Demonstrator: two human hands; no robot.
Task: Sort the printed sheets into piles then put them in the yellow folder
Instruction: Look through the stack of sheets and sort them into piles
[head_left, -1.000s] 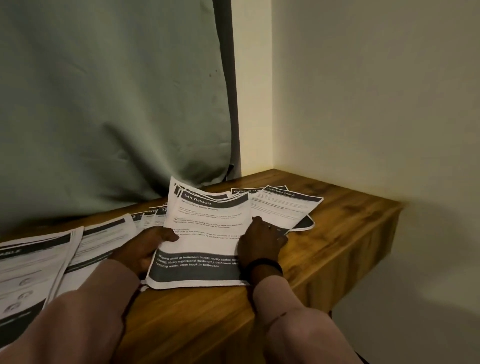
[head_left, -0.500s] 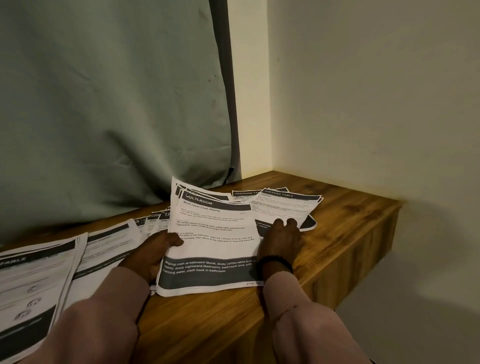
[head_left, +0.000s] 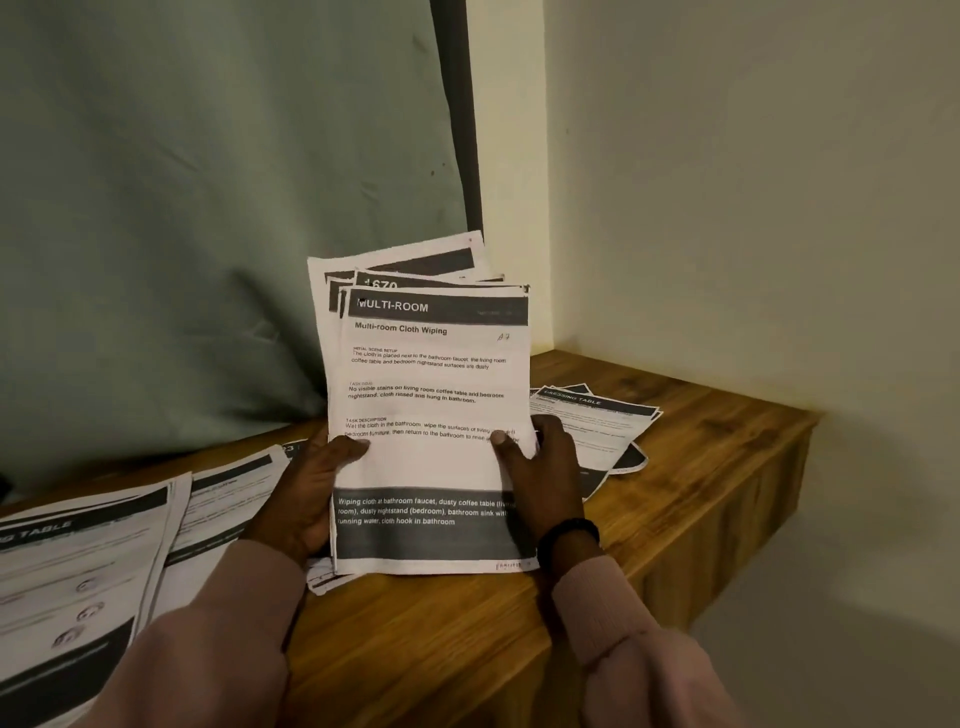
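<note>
Sheets: loose pile (head_left: 78, 561) flat on the desk (head_left: 675, 467) far left. Left hand (head_left: 306, 493) and right hand (head_left: 545, 467) pinch the middle stack (head_left: 431, 415), thumbs on front, other fingers hidden behind; it's tilted up on its bottom edge, probably to square the uneven tops. Second pile (head_left: 597, 421) lies right. Yellow folder not visible.

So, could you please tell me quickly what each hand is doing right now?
Left hand: grips the left edge of the stack of sheets.
Right hand: grips its right edge.
</note>
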